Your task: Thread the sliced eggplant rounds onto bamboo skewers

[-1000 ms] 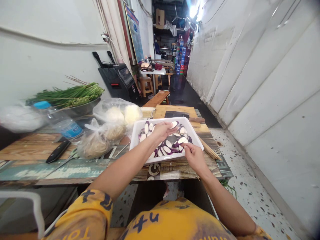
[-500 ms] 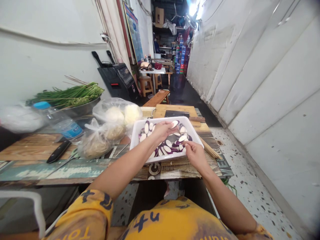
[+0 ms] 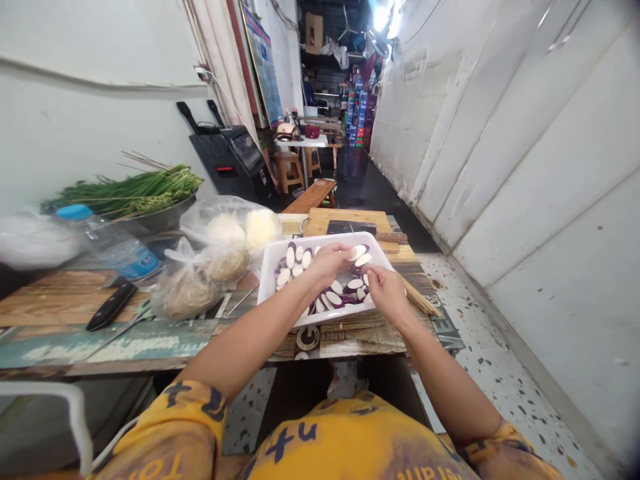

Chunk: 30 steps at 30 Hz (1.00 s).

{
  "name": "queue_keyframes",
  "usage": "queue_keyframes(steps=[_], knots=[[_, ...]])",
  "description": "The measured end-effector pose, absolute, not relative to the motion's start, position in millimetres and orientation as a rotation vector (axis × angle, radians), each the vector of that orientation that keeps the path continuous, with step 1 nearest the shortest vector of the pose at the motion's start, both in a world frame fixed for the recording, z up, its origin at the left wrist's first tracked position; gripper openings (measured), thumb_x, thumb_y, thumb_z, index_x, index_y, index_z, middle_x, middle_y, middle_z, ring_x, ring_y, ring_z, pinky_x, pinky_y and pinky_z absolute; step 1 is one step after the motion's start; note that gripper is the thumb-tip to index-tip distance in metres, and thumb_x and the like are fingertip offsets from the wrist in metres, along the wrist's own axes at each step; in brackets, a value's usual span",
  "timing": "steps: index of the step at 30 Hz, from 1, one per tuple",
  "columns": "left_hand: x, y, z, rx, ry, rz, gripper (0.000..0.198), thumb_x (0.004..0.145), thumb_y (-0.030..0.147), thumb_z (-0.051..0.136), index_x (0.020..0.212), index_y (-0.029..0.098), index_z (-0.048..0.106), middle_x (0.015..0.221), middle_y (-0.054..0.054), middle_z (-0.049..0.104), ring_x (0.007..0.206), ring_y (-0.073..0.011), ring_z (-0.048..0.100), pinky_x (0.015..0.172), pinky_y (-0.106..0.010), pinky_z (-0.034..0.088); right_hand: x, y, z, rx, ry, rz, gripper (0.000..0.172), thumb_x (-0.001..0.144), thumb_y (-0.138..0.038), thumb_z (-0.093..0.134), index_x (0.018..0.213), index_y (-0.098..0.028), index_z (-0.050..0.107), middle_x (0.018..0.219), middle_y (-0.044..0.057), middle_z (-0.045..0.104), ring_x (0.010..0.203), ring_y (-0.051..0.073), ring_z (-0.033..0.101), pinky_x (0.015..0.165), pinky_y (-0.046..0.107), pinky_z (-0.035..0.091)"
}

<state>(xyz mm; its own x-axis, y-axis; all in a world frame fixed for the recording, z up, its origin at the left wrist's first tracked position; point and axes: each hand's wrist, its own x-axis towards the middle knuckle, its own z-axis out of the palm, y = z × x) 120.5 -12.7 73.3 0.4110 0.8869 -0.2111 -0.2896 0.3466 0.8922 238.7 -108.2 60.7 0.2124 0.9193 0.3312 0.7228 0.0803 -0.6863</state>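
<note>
Over a white plastic tray [image 3: 267, 280] filled with oval eggplant slices [image 3: 330, 298], both of my hands are at work. Between the fingers of my left hand [image 3: 331, 262] are pale, purple-edged eggplant slices [image 3: 359, 253]. A thin wooden skewer [image 3: 352, 229] pokes up beyond them. My right hand [image 3: 385, 291] is pinched closed just below these slices, at the tray's right side. What lies between its fingertips is mostly hidden, though it lines up with the skewer's lower end.
A bundle of skewers [image 3: 420, 297] lies right of the tray. Behind it are a cutting board [image 3: 345, 217] and a cleaver [image 3: 390, 237]. Leftward are bagged vegetables [image 3: 187, 290], a water bottle [image 3: 117, 250], a black-handled knife [image 3: 111, 307] and a bowl of greens [image 3: 135, 193].
My right hand has moved up and slightly left, closer to my left hand. Another eggplant slice now sits beside the one at my left fingers, and the skewer tip shows above them.
</note>
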Motion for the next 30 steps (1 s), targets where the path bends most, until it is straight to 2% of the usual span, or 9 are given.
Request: queue_keyframes(steps=[4,6,8,11,14,17,21,27,30], knots=[[119,-8,71,0.944,0.838,0.874,0.008,0.076,0.022,0.061,0.079,0.015,0.061,0.076,-0.006,0.067,0.064,-0.0143,0.062,0.066,-0.027,0.046,250,-99,55,-1.655,-1.519,0.259,0.034,0.083,-0.03,0.038,0.091,-0.016,0.068,0.069,0.004,0.064,0.061,0.015,0.054,0.061,0.025,0.038],[117,-4,65,1.159,0.936,0.894,0.008,0.076,0.022,0.059,0.08,0.017,0.064,0.076,-0.005,0.068,0.066,-0.0158,0.062,0.067,-0.026,0.045,257,-96,50,-1.631,-1.438,0.266,0.035,0.084,-0.033,0.038,0.092,-0.015,0.067,0.061,0.002,0.059,0.055,0.014,0.049,0.057,0.024,0.037],[114,-1,57,1.515,1.033,0.849,0.001,0.068,0.018,0.065,0.069,0.018,0.066,0.068,-0.003,0.066,0.063,-0.0156,0.059,0.065,-0.024,0.042,263,-94,45,-1.601,-1.361,0.306,0.037,0.084,-0.035,0.038,0.092,-0.014,0.067,0.054,0.0,0.052,0.05,0.012,0.044,0.053,0.023,0.035],[114,-4,46,1.971,1.033,0.578,0.013,0.053,0.017,0.076,0.05,0.019,0.063,0.05,0.0,0.058,0.053,-0.0133,0.05,0.058,-0.023,0.037,267,-92,41,-1.566,-1.32,0.377,0.038,0.083,-0.037,0.039,0.093,-0.013,0.066,0.051,-0.002,0.048,0.047,0.011,0.041,0.05,0.022,0.034],[117,-9,39,2.131,0.953,0.406,0.021,0.048,0.018,0.078,0.044,0.019,0.058,0.042,0.001,0.051,0.046,-0.0109,0.042,0.052,-0.023,0.032,266,-91,41,-1.568,-1.317,0.386,0.037,0.083,-0.036,0.039,0.091,-0.013,0.067,0.051,-0.001,0.048,0.049,0.012,0.042,0.05,0.022,0.034],[118,-7,36,2.084,0.96,0.38,0.021,0.045,0.017,0.079,0.048,0.019,0.058,0.046,0.002,0.054,0.046,-0.011,0.044,0.049,-0.023,0.03,265,-93,43,-1.573,-1.337,0.38,0.036,0.083,-0.036,0.039,0.09,-0.013,0.067,0.052,-0.001,0.048,0.051,0.012,0.043,0.051,0.022,0.034],[112,2,39,1.871,1.002,0.536,0.025,0.04,0.021,0.081,0.059,0.018,0.065,0.053,0.002,0.058,0.049,-0.0109,0.047,0.048,-0.022,0.032,263,-99,48,-1.537,-1.392,0.438,0.037,0.083,-0.037,0.04,0.093,-0.014,0.067,0.053,-0.001,0.049,0.051,0.011,0.043,0.052,0.022,0.035],[108,15,48,1.416,0.961,0.625,0.019,0.054,0.018,0.076,0.071,0.014,0.067,0.06,0.0,0.061,0.05,-0.0074,0.049,0.045,-0.018,0.032,262,-105,51,-1.49,-1.443,0.456,0.037,0.082,-0.038,0.042,0.093,-0.013,0.067,0.062,0.001,0.056,0.055,0.011,0.046,0.055,0.022,0.037],[109,19,52,1.097,0.971,0.715,0.015,0.063,0.013,0.072,0.074,0.013,0.062,0.063,-0.002,0.062,0.052,-0.0081,0.055,0.049,-0.017,0.038,262,-108,51,-1.475,-1.45,0.498,0.037,0.083,-0.038,0.042,0.094,-0.013,0.066,0.059,0.0,0.053,0.053,0.011,0.043,0.052,0.022,0.035]])
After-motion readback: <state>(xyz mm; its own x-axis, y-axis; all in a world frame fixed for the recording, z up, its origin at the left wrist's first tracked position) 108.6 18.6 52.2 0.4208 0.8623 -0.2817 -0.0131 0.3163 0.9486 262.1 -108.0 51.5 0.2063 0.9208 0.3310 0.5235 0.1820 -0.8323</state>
